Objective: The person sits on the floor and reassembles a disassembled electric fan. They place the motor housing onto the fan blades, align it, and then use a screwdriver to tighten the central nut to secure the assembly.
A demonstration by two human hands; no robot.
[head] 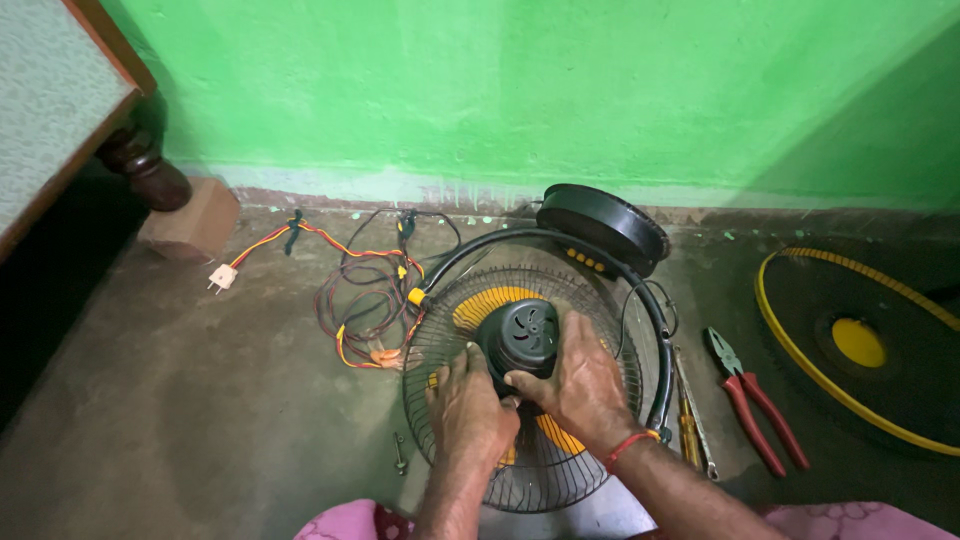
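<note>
One head camera, looking steeply down, close over the floor [200, 420], facing the far green wall [520, 90].

A home's floor: bare cement floor [200, 400], green painted wall [500, 90], bed leg [150, 165].

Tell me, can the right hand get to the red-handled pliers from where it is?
Probably yes. The pliers lie bare on the floor beside the fan guard, on the right hand's side, with only screwdrivers between, though that hand now grips the motor housing.
</note>
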